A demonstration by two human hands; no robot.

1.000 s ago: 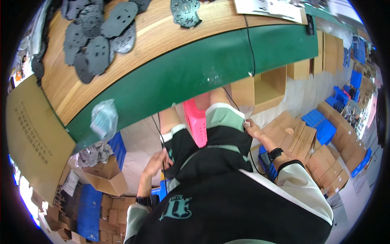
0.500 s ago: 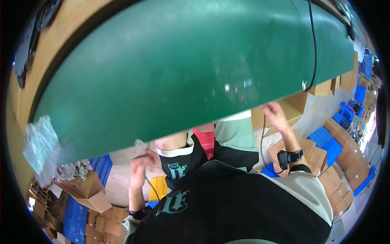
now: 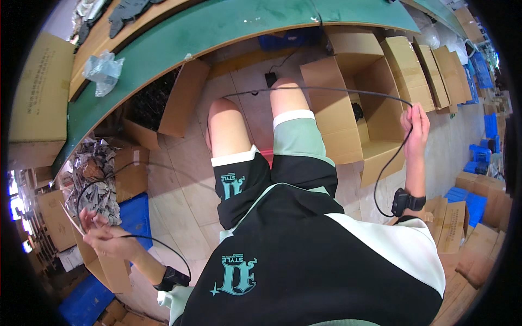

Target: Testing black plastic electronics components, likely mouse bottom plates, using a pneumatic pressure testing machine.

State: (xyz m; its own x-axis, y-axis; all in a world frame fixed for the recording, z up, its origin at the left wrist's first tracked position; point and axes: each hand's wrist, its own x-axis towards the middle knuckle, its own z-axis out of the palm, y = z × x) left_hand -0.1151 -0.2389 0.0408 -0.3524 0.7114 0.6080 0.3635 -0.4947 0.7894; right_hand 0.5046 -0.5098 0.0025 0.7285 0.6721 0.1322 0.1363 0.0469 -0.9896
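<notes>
My right hand (image 3: 416, 124) is raised at the right, its fingers pinched on a black cable (image 3: 326, 88). This cable stretches left across my knees; below the hand it loops down to the black device (image 3: 408, 202) strapped on my right wrist. Out at the left, my left hand (image 3: 109, 240) has its fingers curled around another stretch of black cable (image 3: 163, 244). One side of that stretch bends back toward the black wrist device (image 3: 172, 279); the other arcs up, blurred by motion, toward my legs. Whether both stretches are one cable, I cannot tell.
The green table (image 3: 228, 33) runs across the top, with a clear plastic bag (image 3: 103, 73) at its left end. An open carton (image 3: 331, 127) stands beyond my right knee. Grey crumpled packing (image 3: 98, 187) lies at the left. A small black box (image 3: 271, 80) is on the floor.
My hands have moved widely apart, the left outward to the left, the right outward and up. The view has shifted from the tabletop to my lap, with the cable now spread across my knees.
</notes>
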